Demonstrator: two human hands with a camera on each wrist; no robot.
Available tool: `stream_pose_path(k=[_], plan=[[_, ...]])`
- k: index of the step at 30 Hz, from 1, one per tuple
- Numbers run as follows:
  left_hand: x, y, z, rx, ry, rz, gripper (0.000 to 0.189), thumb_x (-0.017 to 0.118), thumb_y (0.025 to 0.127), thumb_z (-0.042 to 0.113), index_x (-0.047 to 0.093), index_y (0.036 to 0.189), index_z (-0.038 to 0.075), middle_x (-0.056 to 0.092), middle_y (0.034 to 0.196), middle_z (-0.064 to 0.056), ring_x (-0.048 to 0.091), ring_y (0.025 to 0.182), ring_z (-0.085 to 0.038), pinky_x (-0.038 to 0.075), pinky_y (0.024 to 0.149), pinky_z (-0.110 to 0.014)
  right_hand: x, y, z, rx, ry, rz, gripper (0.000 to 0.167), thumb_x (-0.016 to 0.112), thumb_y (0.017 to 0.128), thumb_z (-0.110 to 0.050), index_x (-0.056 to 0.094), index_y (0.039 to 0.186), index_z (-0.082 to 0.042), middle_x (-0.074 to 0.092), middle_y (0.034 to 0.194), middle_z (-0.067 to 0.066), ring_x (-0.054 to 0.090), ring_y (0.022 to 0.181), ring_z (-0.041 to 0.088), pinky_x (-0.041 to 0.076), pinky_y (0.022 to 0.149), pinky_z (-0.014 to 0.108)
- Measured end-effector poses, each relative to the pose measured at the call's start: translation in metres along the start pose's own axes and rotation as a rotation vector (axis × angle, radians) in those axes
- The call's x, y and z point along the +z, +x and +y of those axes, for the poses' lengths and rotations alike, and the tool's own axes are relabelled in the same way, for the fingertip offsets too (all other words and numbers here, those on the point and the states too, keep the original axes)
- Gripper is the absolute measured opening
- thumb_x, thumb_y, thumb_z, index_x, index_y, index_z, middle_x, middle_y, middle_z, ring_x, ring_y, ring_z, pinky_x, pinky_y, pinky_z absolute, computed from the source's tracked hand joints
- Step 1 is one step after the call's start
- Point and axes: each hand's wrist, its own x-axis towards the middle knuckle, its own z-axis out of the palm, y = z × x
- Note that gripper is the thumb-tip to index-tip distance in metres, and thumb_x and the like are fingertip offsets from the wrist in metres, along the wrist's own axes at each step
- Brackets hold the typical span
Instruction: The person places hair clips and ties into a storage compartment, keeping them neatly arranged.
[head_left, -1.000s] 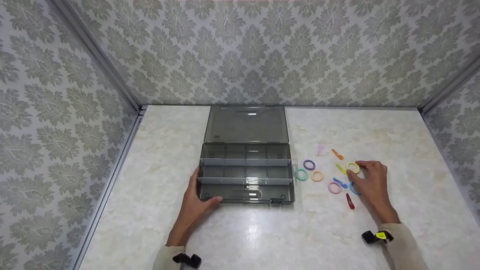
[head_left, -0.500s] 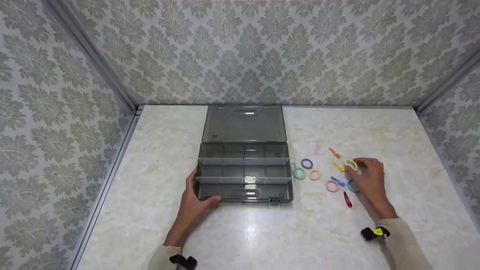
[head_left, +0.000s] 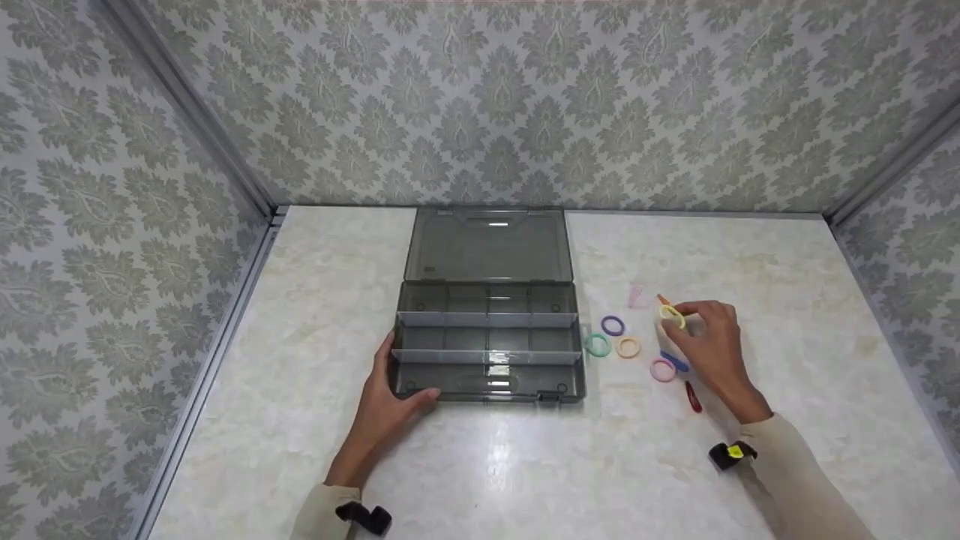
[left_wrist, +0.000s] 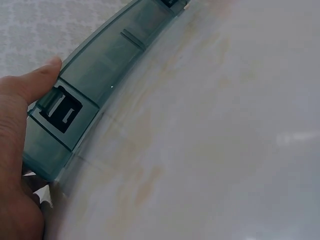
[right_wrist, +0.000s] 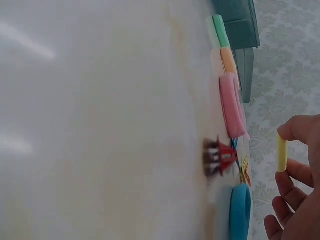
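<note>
Yellow ring point(right_wrist: 282, 154) held above table point(right_wrist: 100, 125)

Twelve o'clock points to the wall point(head_left: 502, 105). The box point(head_left: 457, 382) sits on the table point(head_left: 562, 472), its lid point(head_left: 487, 247) at twelve, the left hand point(head_left: 390, 409) around its corner at eight. Loose rings point(right_wrist: 232, 107) lie toward three; farther that way the right hand point(head_left: 711, 349) pinches another ring point(right_wrist: 282, 153), with a clip point(head_left: 693, 397) at that hand's seven.
</note>
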Motion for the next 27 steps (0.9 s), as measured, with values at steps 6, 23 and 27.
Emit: stream_pose_path(k=[6,23,27], plan=[[0.001,0.000,0.001,-0.027,0.022,-0.005,0.122,0.096,0.088,0.033,0.016,0.177,0.008,0.020,0.181,-0.024,0.018,0.167,-0.045,0.020,0.135,-0.064,0.012,0.007,-0.016,-0.072,0.037,-0.005,0.024,0.088,0.093,-0.004,0.077,0.112,0.006,0.074,0.117,0.024,0.053,0.119,0.040,0.041,0.100,0.055],[-0.003,0.000,-0.001,-0.006,0.016,-0.014,0.122,0.096,0.088,0.035,0.016,0.177,0.008,0.021,0.181,-0.023,0.019,0.167,-0.045,0.024,0.134,-0.066,0.054,0.026,-0.062,-0.168,0.001,-0.125,0.025,0.088,0.094,-0.012,0.077,0.113,0.000,0.069,0.114,0.019,0.052,0.120,0.038,0.046,0.106,0.057],[-0.003,0.000,-0.002,-0.008,0.012,-0.007,0.122,0.096,0.088,0.034,0.017,0.177,0.008,0.020,0.181,-0.023,0.019,0.167,-0.045,0.024,0.134,-0.066,0.061,0.030,-0.073,-0.217,-0.013,-0.157,0.027,0.089,0.095,-0.014,0.078,0.114,0.002,0.069,0.113,0.019,0.053,0.119,0.039,0.048,0.102,0.057]])
